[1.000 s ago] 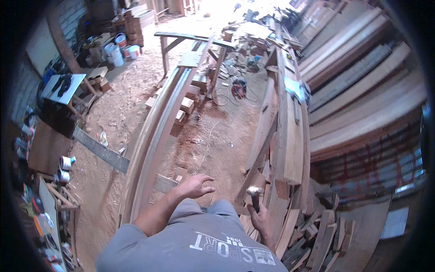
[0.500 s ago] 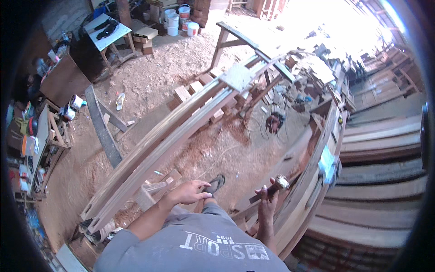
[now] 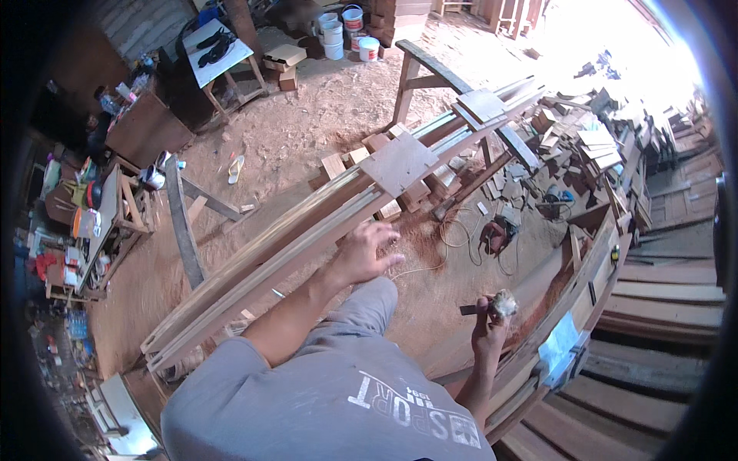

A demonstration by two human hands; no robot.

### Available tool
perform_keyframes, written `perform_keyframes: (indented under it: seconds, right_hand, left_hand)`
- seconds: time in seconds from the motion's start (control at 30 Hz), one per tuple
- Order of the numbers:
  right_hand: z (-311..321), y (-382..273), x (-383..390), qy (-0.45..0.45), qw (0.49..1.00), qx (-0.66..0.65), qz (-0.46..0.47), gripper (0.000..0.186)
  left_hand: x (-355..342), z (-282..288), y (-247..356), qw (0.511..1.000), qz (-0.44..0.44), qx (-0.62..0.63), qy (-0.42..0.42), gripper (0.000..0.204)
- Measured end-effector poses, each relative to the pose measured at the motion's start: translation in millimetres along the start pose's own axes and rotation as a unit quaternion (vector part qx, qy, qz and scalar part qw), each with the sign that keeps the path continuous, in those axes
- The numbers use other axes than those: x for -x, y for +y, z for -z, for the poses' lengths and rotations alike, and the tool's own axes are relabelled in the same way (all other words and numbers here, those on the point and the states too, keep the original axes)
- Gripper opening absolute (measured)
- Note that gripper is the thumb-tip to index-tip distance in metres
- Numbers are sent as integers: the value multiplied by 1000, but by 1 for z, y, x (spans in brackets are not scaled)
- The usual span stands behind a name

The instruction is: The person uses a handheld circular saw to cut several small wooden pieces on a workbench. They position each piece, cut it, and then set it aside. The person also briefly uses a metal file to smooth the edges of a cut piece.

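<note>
My right hand point(image 3: 487, 332) is closed around what looks like a chisel point(image 3: 503, 303), with a pale, battered handle end and a short dark flat blade sticking out on the left. It is held up beside the workbench point(image 3: 596, 296). My left hand point(image 3: 360, 252) holds nothing; its fingers are apart and a little curled. It hovers near the inner edge of several long wooden beams point(image 3: 265, 257), and I cannot tell whether it touches them. Across these beams lie a square board point(image 3: 400, 164) and, farther off, a smaller board point(image 3: 481, 105).
A wooden trestle point(image 3: 421, 71) supports the beams' far end. A red power tool point(image 3: 498, 237) and its loose cord lie on the dusty floor. Wood offcuts point(image 3: 596, 142) are heaped at far right. A light blue sheet point(image 3: 559, 342) rests on the workbench. A sandal point(image 3: 236, 169) lies left.
The view has shifted forward along the beams. My left hand has risen from beside my leg toward the beams. My right hand still holds the chisel, its blade now pointing more level to the left.
</note>
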State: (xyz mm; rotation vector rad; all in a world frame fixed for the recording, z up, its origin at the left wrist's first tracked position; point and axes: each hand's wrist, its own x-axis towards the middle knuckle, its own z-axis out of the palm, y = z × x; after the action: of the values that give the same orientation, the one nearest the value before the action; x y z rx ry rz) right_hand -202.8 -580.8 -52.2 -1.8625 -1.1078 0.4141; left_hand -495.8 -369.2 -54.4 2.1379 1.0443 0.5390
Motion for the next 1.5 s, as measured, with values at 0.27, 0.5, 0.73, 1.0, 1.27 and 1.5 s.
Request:
perform_keyframes:
  seconds: [0.27, 0.5, 0.73, 1.0, 1.27, 1.5]
  right_hand:
    - [-4, 15, -128, -109, 917, -252, -289, 40]
    - [15, 19, -248, -107, 817, -496, -274, 47]
    - [41, 85, -344, -49, 810, -482, -330, 44]
    - [95, 191, -474, 20, 895, -319, -312, 63]
    - [146, 264, -593, -75, 939, -231, -244, 33]
    - [149, 331, -621, -194, 975, 41, -96, 25]
  left_hand:
    - [-172, -7, -38, 950, 178, -242, 83, 112]
    - [-224, -11, -42, 952, 213, -217, 36, 118]
    - [-298, -33, 21, 969, 154, -166, 95, 111]
    - [-477, -201, 108, 996, -27, -85, 28, 111]
    - [-644, -345, 82, 979, 110, -164, 52, 109]
    - [-660, -391, 66, 971, 109, -213, 21, 113]
